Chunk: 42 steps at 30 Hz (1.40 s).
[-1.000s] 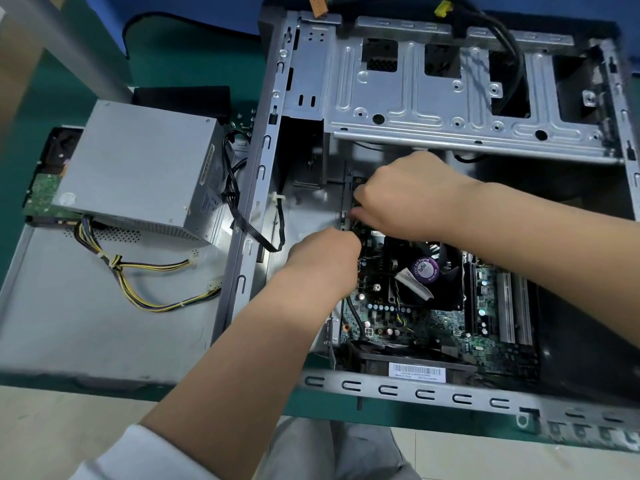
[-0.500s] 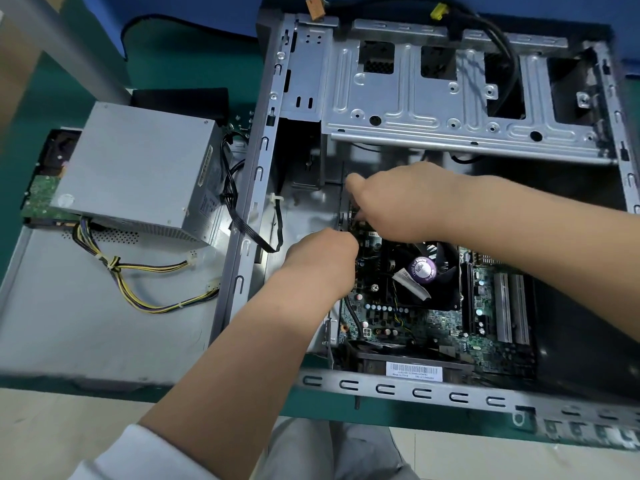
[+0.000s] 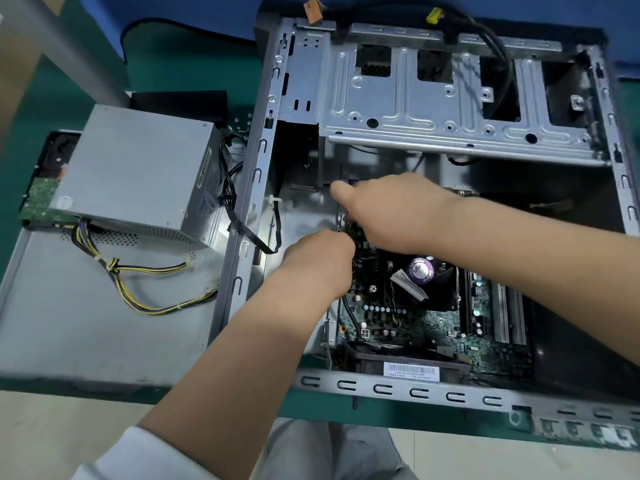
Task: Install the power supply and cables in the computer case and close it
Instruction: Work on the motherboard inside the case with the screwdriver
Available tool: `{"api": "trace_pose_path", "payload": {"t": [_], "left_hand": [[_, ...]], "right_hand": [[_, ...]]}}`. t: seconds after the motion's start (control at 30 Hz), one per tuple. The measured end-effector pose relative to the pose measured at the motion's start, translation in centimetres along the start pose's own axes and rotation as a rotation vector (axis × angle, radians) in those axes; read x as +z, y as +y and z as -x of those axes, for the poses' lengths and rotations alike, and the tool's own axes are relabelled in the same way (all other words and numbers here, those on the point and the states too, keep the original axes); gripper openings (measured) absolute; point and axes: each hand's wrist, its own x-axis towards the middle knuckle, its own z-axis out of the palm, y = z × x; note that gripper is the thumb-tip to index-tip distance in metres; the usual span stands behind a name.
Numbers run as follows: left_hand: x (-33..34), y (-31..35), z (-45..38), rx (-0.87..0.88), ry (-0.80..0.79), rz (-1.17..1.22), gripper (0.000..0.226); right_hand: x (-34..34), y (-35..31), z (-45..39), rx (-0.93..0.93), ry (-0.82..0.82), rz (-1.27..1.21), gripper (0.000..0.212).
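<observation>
The open computer case (image 3: 398, 389) lies flat with its motherboard (image 3: 433, 327) exposed. The grey power supply (image 3: 138, 168) stands outside the case to the left, and its yellow-and-black cables (image 3: 138, 299) trail loose. A black cable (image 3: 239, 220) runs from it over the case wall. My left hand (image 3: 318, 261) is curled at the motherboard's left edge, its fingertips hidden. Just beyond it, my right hand (image 3: 391, 209) has its thumb stretched out and its fingers closed down on a dark connector (image 3: 356, 233) between the two hands.
The power supply rests on the grey side panel (image 3: 86, 323), which lies on the green mat. A hard drive (image 3: 38, 199) sits behind the supply. A metal drive cage (image 3: 433, 109) spans the far half of the case. The CPU cooler (image 3: 415, 278) is right of my hands.
My right hand has slid slightly nearer and its thumb now sticks out to the left. My left hand has stayed at the board's edge.
</observation>
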Motion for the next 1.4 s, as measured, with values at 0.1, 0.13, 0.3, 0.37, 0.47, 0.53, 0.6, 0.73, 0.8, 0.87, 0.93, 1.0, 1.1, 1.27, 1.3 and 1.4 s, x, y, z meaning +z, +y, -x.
{"api": "trace_pose_path", "payload": {"t": [0.1, 0.13, 0.3, 0.37, 0.47, 0.53, 0.6, 0.73, 0.8, 0.87, 0.93, 1.0, 1.1, 1.27, 1.3, 1.4], "left_hand": [[-0.1, 0.0, 0.1, -0.007, -0.007, 0.017, 0.015], [-0.1, 0.0, 0.1, -0.010, -0.003, 0.012, 0.018], [-0.3, -0.1, 0.1, -0.027, -0.004, 0.004, 0.027], [-0.3, -0.1, 0.1, -0.029, -0.011, 0.012, 0.026], [-0.2, -0.1, 0.1, -0.027, 0.002, 0.008, 0.028], [-0.1, -0.1, 0.0, -0.025, 0.011, -0.006, 0.030], [-0.1, -0.1, 0.0, -0.025, 0.014, -0.009, 0.031], [-0.1, -0.2, 0.0, -0.028, 0.019, -0.003, 0.031], [-0.1, -0.2, 0.0, -0.029, 0.022, 0.002, 0.032], [-0.1, -0.2, 0.0, -0.035, 0.025, 0.007, 0.032], [0.0, -0.2, 0.0, -0.037, 0.020, 0.008, 0.032], [0.0, -0.2, -0.1, -0.036, 0.022, 0.008, 0.032], [-0.1, -0.2, -0.1, -0.034, 0.016, 0.006, 0.031], [0.0, -0.3, -0.2, -0.030, 0.018, 0.000, 0.031], [0.0, -0.3, -0.2, -0.030, 0.017, 0.000, 0.031], [0.0, -0.2, -0.2, -0.033, 0.019, 0.001, 0.031]], "right_hand": [[0.0, -0.7, -0.3, 0.039, 0.038, 0.102, 0.022], [-0.2, -0.7, -0.4, 0.068, 0.043, 0.120, 0.017], [-0.4, 0.1, -0.9, 0.088, -0.037, 0.023, 0.017], [-0.6, 0.3, -0.8, 0.051, -0.052, 0.042, 0.020], [-0.4, 0.2, -0.7, 0.051, -0.015, 0.152, 0.013], [0.0, 0.4, -0.9, 0.067, -0.030, 0.180, 0.029], [0.2, 1.0, -1.1, 0.092, -0.051, 0.098, 0.026], [0.2, 2.0, -1.3, 0.037, -0.072, -0.076, 0.021], [0.3, 2.0, -1.1, 0.011, -0.014, -0.015, 0.021], [0.3, 1.8, -1.0, 0.017, 0.013, 0.089, 0.027], [0.4, 1.6, -0.9, 0.038, 0.011, 0.133, 0.036], [0.4, 1.6, -1.0, 0.022, -0.010, 0.132, 0.027], [0.0, 1.6, -1.0, -0.039, -0.057, 0.104, 0.018], [0.0, 1.2, -0.8, -0.083, 0.000, 0.236, 0.034], [0.2, 1.3, -0.8, -0.062, 0.003, 0.212, 0.037], [0.4, 1.6, -1.1, 0.002, -0.033, 0.104, 0.028]]}}
